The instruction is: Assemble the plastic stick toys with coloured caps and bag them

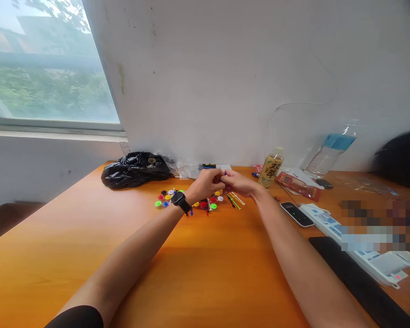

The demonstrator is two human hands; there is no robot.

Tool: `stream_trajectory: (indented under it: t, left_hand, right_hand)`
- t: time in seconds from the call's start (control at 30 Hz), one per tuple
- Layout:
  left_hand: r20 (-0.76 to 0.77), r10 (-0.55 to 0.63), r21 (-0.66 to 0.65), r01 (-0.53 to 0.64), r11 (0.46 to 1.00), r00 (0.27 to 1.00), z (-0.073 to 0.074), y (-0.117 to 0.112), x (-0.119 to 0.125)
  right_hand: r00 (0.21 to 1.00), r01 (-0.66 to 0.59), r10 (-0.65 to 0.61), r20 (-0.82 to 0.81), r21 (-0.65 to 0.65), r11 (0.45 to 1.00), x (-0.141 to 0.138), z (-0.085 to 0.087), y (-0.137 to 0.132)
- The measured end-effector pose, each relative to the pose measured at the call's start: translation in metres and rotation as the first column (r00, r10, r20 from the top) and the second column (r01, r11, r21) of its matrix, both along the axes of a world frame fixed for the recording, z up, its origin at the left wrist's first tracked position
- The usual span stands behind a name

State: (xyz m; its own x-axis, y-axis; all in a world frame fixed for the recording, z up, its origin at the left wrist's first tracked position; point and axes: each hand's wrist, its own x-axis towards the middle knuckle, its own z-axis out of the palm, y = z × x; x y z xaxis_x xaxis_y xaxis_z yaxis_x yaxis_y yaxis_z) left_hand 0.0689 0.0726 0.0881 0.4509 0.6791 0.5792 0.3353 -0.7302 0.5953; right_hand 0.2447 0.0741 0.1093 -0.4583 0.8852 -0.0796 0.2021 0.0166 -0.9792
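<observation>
Over the smooth tabletop (205, 282), left hand (208, 183) met right hand (239, 183), fingers bunched together, any hold unclear, partly screening round plastic discs (213, 207) near a crinkled black bag (135, 171).

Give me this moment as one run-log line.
left hand: meets right hand | grip: contents, if any, unclear | small coloured pieces: on table, near hands | black plastic bag: by wall

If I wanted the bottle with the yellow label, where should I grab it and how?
I'd wrap around the middle of the yellow-labelled bottle, below its pale cap, coming from the front. It seems to stand upright, its body is wider than the cap, the wall is behind it, and a red packet lies on its right.
</observation>
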Motion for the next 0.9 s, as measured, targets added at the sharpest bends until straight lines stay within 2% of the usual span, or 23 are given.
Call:
stream_trajectory:
  t: [0.13,0.23,0.3,0.37,0.47,0.53,0.57,0.7,0.8,0.9]
  left_hand:
    - [0.15,0.066,-0.085,-0.054,0.995,0.986,-0.002,0.006,0.002]
    - [0.209,0.149,-0.223,-0.101,0.97,0.967,0.0,0.013,-0.006]
    - [0.193,0.126,-0.324,-0.058,0.944,0.973,0.003,0.017,-0.015]
    - [0.142,0.024,-0.368,0.03,0.929,0.99,0.003,0.016,-0.019]
    - [-0.001,-0.199,-0.313,0.188,0.931,0.98,-0.005,0.006,-0.01]
    - [-0.138,-0.349,-0.266,0.305,0.915,0.927,-0.015,-0.004,0.004]
    - [-0.203,-0.373,-0.23,0.326,0.917,0.906,-0.021,-0.007,0.01]
    - [-0.403,-0.361,-0.14,0.333,0.932,0.841,-0.037,-0.01,0.022]
    - [-0.476,-0.367,-0.069,0.382,0.922,0.799,-0.036,-0.001,0.014]
    - [-0.481,-0.314,0.036,0.376,0.926,0.819,-0.032,0.005,0.005]
  right_hand:
    - [0.994,0.094,-0.095,-0.059,-0.011,0.995,0.001,0.003,0.0]
    - [0.989,0.145,-0.144,-0.031,0.02,0.989,0.009,0.002,0.005]
    - [0.981,0.192,-0.194,0.034,0.041,0.981,0.019,0.0,0.009]
    - [0.955,0.223,-0.233,0.181,0.074,0.972,0.031,-0.004,0.013]
    - [0.829,0.189,-0.238,0.506,0.147,0.971,0.045,-0.01,0.018]
    - [0.734,0.149,-0.214,0.645,0.154,0.977,0.049,-0.015,0.022]
    - [0.704,0.137,-0.203,0.681,0.151,0.979,0.05,-0.017,0.023]
    - [0.61,0.087,-0.177,0.772,0.157,0.984,0.047,-0.022,0.027]
    - [0.536,0.06,-0.209,0.818,0.21,0.976,0.045,-0.026,0.03]
    - [0.474,0.047,-0.27,0.838,0.283,0.958,0.043,-0.032,0.031]
